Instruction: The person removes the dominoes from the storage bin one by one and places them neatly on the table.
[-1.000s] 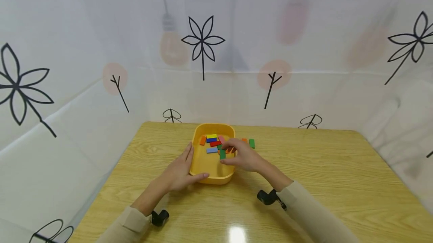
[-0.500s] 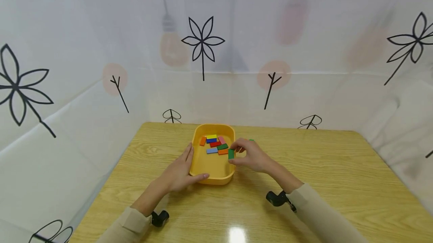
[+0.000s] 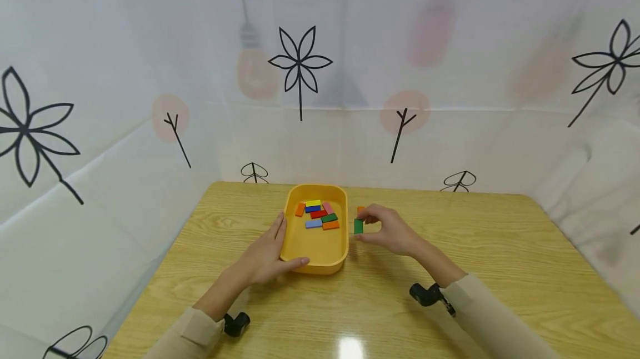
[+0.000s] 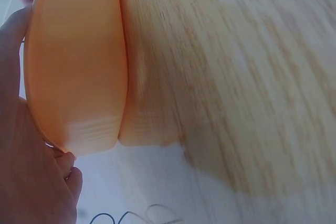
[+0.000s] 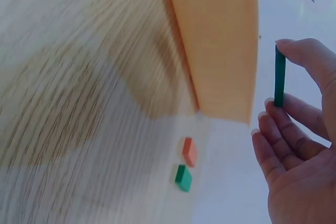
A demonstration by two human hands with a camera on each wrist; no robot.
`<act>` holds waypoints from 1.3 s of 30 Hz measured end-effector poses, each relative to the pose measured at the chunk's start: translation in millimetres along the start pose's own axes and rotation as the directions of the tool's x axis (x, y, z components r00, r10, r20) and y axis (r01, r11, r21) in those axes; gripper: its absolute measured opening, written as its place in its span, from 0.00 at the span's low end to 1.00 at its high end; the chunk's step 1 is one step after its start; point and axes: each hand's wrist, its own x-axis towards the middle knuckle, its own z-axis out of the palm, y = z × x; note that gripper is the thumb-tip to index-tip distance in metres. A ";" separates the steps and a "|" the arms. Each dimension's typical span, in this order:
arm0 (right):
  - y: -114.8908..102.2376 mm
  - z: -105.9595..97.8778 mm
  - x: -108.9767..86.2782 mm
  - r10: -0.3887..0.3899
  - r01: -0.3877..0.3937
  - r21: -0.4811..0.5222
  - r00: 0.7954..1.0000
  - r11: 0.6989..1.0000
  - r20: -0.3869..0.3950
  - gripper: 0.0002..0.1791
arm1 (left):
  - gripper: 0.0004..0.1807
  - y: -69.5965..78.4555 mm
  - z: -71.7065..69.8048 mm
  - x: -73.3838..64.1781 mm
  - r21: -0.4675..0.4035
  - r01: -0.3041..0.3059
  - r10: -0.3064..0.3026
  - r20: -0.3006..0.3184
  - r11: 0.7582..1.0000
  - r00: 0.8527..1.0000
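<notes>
A yellow tray [image 3: 312, 250] sits on the table, holding several flat coloured blocks, among them a yellow one [image 3: 313, 203], a red one [image 3: 318, 214] and a light blue one [image 3: 313, 224]. My left hand [image 3: 265, 253] holds the tray's near left corner, thumb over the near rim and fingers along the left wall. Outside the tray's right wall, my right hand [image 3: 392, 231] pinches a green block [image 3: 358, 227] upright between thumb and fingertips. In the right wrist view that block [image 5: 280, 76] is seen edge-on, the other fingers bent below it.
An orange block [image 5: 189, 152] and another green block [image 5: 183, 178] lie on the wooden table [image 3: 475, 270] beyond the right hand. A white patterned sheet [image 3: 350, 142] hangs behind the table and along its sides.
My right hand has carried the green block rightward from over the tray to outside its right wall, uncovering the blocks inside. The left hand and tray have stayed in place.
</notes>
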 end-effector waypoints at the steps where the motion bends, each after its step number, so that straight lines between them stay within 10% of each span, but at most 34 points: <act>1: 1.4 -1.5 -0.7 -0.002 0.002 -0.006 1.000 1.000 0.000 0.18 | 0.66 0.2 -0.1 -0.2 -0.003 -0.001 0.001 -0.001 1.000 1.000; 39: 62.8 -34.2 -8.9 0.113 -0.121 -0.130 0.991 0.984 -0.069 0.20 | 0.64 -0.2 -0.3 0.4 -0.005 -0.001 0.001 0.000 1.000 1.000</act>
